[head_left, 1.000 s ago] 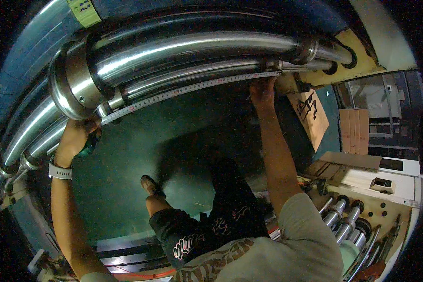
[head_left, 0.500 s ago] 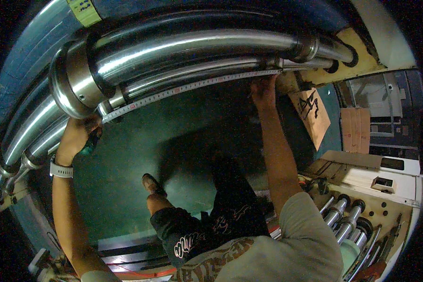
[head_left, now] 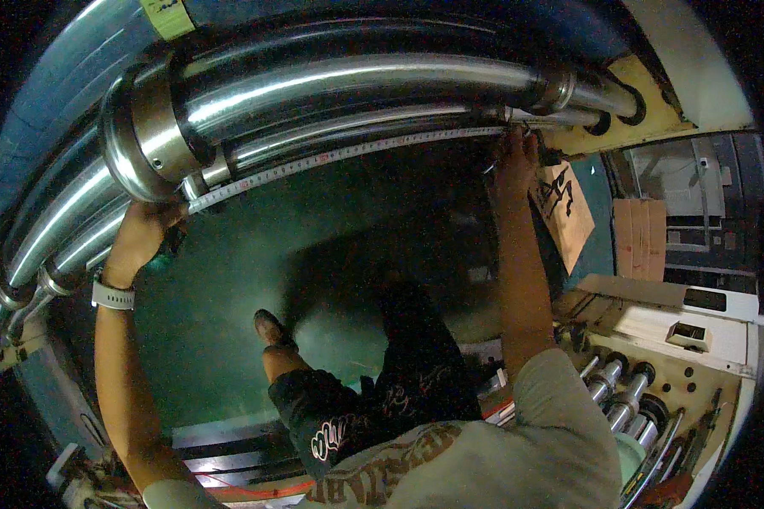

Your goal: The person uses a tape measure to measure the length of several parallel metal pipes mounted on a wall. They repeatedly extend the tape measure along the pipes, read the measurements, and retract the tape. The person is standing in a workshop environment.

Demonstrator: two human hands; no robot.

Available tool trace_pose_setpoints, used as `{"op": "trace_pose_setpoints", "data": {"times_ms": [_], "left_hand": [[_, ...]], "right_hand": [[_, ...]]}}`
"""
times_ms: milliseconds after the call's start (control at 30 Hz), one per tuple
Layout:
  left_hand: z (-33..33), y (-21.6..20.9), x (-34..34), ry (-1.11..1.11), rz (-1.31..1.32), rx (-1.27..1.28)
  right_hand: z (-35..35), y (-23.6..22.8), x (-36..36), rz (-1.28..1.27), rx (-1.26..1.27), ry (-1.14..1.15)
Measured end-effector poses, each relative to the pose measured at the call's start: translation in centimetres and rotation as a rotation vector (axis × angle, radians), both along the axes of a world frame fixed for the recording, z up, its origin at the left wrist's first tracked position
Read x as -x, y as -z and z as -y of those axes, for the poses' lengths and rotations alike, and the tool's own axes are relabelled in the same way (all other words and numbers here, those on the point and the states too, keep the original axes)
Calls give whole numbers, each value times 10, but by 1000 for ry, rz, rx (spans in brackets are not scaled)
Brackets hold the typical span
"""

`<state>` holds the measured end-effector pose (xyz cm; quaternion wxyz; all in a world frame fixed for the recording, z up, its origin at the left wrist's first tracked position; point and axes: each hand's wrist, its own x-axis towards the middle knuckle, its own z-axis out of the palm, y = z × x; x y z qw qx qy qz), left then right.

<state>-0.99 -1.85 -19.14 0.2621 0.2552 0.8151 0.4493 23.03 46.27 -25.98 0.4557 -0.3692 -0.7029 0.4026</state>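
A tape measure's pale blade (head_left: 314, 159) is stretched in front of polished metal rollers, running from one hand to the other. My left hand (head_left: 140, 242), a watch on its wrist, is closed round the dark tape case, beneath the wide collar (head_left: 140, 140) of the big roller (head_left: 356, 81). The case is mostly hidden by the fingers. At the blade's far right end, my right hand (head_left: 518, 161) has its fingers closed, close under the thin lower shaft (head_left: 382, 121). Shadow makes the exact grip of those fingers hard to see.
A cream machine side plate (head_left: 628, 127) bears the rollers' right ends. Below it leans a cardboard sheet (head_left: 567, 225) with black marks. More rollers (head_left: 624, 403) and a white machine panel (head_left: 713, 327) stand at my right. Green floor (head_left: 221, 339) lies below.
My right hand has shifted right along the shaft, to the blade's end. My left hand and the tape case stay under the collar; the whole view has moved slightly.
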Motion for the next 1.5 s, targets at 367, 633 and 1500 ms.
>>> {"op": "trace_pose_setpoints", "data": {"times_ms": [367, 633, 1500], "left_hand": [[4, -4, 8, 149, -166, 231], [5, 7, 12, 239, -507, 152], [-4, -1, 16, 257, -379, 216]], "right_hand": [[-35, 23, 7, 217, -164, -254], [8, -5, 16, -158, 253, -385], [46, -38, 15, -310, 397, -576]]}}
